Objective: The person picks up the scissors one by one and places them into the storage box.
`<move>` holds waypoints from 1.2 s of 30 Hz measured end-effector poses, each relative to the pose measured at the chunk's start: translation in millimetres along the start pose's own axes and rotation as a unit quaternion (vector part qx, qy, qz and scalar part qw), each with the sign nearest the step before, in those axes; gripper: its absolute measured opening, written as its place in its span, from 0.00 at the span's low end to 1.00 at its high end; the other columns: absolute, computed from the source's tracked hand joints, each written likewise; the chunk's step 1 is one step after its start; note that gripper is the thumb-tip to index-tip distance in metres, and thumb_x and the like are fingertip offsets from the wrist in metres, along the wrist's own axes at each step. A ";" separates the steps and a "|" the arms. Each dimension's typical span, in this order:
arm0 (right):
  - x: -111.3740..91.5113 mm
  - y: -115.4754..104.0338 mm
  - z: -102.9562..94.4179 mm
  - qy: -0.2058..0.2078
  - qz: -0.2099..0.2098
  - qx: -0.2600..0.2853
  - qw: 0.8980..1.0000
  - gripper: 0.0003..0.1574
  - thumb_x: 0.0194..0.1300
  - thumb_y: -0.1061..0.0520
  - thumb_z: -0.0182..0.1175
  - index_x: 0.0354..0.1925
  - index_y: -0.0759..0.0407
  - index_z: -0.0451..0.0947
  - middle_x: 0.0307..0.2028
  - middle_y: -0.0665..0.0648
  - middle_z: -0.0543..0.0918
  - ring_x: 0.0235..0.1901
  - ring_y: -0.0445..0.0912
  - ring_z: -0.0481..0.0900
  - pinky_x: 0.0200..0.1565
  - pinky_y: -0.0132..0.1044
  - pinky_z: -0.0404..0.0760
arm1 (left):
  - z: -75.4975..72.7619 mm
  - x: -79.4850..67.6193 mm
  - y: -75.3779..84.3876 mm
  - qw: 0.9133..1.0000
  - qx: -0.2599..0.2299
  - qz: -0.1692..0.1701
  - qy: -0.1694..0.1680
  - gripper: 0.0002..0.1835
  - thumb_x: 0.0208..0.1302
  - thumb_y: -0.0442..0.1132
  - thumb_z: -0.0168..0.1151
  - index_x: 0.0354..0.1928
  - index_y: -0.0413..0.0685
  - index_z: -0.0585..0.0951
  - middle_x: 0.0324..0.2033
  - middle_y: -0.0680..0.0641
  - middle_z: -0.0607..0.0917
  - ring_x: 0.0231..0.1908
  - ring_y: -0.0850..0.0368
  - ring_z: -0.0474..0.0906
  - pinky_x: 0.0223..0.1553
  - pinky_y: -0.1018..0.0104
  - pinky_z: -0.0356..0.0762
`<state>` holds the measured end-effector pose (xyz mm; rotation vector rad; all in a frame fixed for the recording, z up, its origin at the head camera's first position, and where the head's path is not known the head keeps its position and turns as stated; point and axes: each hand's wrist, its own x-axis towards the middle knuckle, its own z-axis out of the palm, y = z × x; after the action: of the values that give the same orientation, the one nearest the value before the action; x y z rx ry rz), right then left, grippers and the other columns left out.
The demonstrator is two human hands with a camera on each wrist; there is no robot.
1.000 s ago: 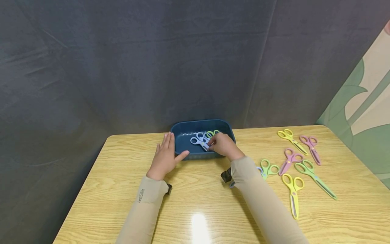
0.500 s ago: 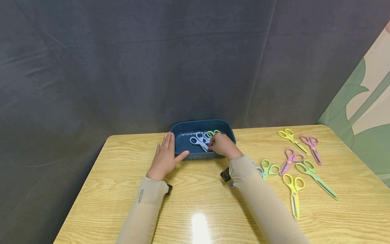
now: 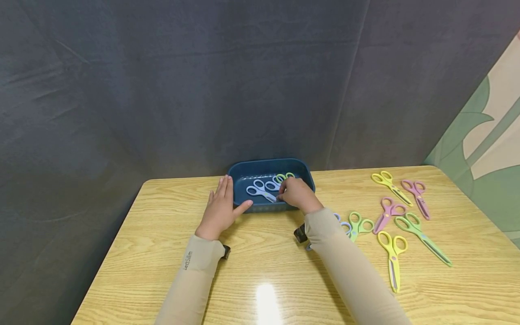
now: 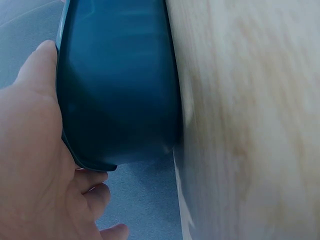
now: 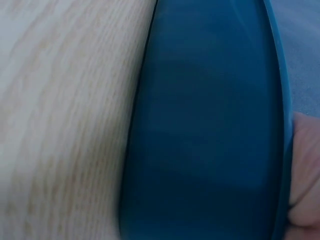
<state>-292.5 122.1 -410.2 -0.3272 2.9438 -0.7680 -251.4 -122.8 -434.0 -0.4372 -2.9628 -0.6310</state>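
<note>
A dark blue plastic bin (image 3: 239, 170) stands at the table's back edge. My left hand (image 3: 217, 212) lies along its left end, fingers straight against the rim and thumb over the front corner; the left wrist view shows this hand (image 4: 35, 145) beside the bin wall (image 4: 120, 85). My right hand (image 3: 298, 194) reaches over the front rim with curled fingers, pinching light-blue scissors (image 3: 260, 192) near the blade end. Behind lie a second light-blue pair (image 3: 271, 185) and green-handled scissors (image 3: 290, 175), partly hidden by that hand. In the right wrist view the bin wall (image 5: 210, 120) hides the fingertips.
Several scissors lie on the table (image 3: 243, 271) at right: yellow (image 3: 393, 253), green (image 3: 422, 237), pink (image 3: 417, 194) and others. Blue scissors (image 3: 346, 225) are partly covered by my right sleeve (image 3: 345, 257). A dark grey curtain (image 3: 243, 81) hangs behind.
The front light-blue scissors in the bin have swung left and flatter, their handles now further from the second blue pair. Both hands stay nearly in place.
</note>
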 end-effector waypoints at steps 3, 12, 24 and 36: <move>-0.4 0.2 0.1 0.004 0.000 -0.001 1.000 0.06 0.62 0.57 0.72 0.31 0.58 0.87 0.35 0.57 0.87 0.38 0.52 0.82 0.46 0.48 0.80 | 0.0 -0.1 0.3 1.000 0.000 0.001 0.001 0.55 0.71 0.68 0.52 0.79 0.35 0.43 0.79 0.35 0.45 0.79 0.42 0.37 0.74 0.36 0.43; -1.8 0.5 1.1 0.019 -0.008 0.004 1.000 0.05 0.63 0.57 0.71 0.33 0.59 0.87 0.36 0.57 0.88 0.38 0.51 0.82 0.45 0.48 0.80 | -1.0 0.0 1.4 1.000 -0.001 -0.001 -0.003 0.55 0.71 0.68 0.52 0.80 0.35 0.43 0.79 0.35 0.45 0.79 0.43 0.36 0.74 0.36 0.42; -3.1 1.9 4.8 0.040 -0.015 0.024 0.999 0.08 0.66 0.57 0.68 0.39 0.62 0.86 0.37 0.58 0.87 0.36 0.50 0.83 0.43 0.47 0.81 | 1.2 0.3 -1.1 1.000 0.000 -0.004 0.002 0.55 0.70 0.69 0.52 0.80 0.35 0.44 0.79 0.35 0.46 0.79 0.41 0.38 0.74 0.36 0.43; -11.5 11.4 4.2 0.076 -0.086 0.098 0.988 0.08 0.68 0.60 0.66 0.44 0.63 0.85 0.31 0.56 0.85 0.31 0.47 0.81 0.38 0.44 0.80 | 2.8 2.0 -1.7 1.000 0.001 -0.004 0.005 0.56 0.70 0.70 0.52 0.79 0.34 0.44 0.79 0.35 0.46 0.79 0.41 0.39 0.73 0.36 0.44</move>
<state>-282.9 132.3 -419.2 -0.5346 2.9720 -1.1449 -253.9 -122.6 -437.0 -0.4203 -2.9564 -0.6281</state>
